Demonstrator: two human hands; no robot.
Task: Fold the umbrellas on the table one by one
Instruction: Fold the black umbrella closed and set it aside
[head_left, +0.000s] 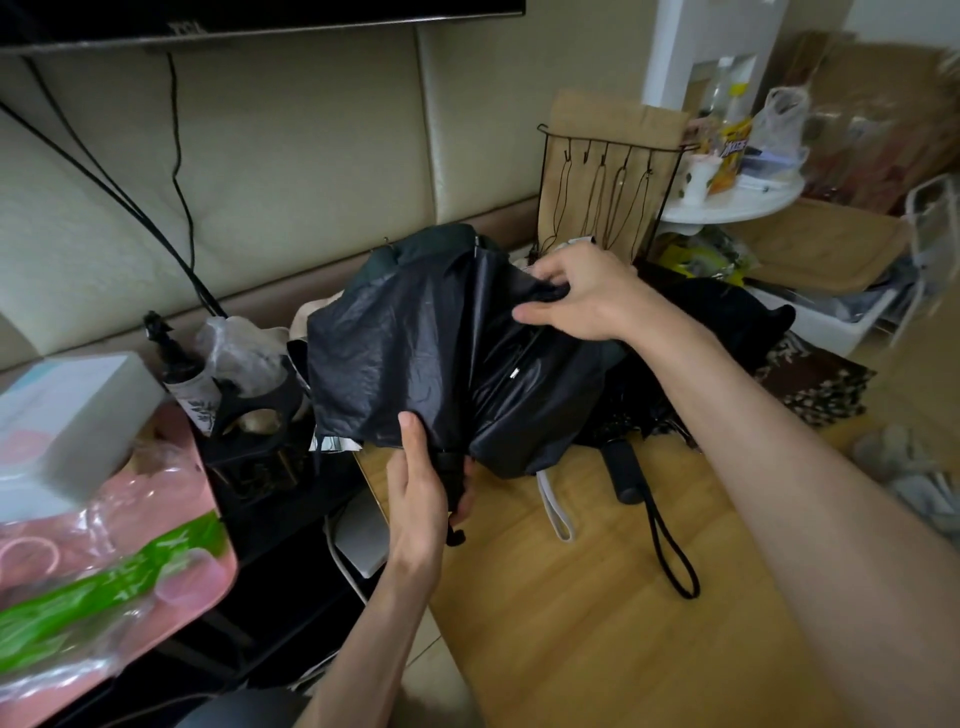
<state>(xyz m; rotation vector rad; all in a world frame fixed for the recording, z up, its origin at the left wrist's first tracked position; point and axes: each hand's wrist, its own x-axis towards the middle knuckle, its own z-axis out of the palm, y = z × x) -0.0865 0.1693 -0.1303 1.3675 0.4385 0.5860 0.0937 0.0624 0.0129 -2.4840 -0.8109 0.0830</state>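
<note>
My left hand (422, 486) wrapped round handle (450, 475), steadying black umbrella (410, 353) above table (571, 623) far edge. My right hand (587, 299) pinches its cloth, gathering slack for folding. Next umbrella (623, 475) lies on table, waiting.

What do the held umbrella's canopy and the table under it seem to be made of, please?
Umbrella canopy: probably thin coated synthetic fabric; black, faint sheen, fine crinkles and soft folds. Table: wood or wood-look laminate, I cannot tell which; tan, streaky grain, smooth satin surface.
</note>
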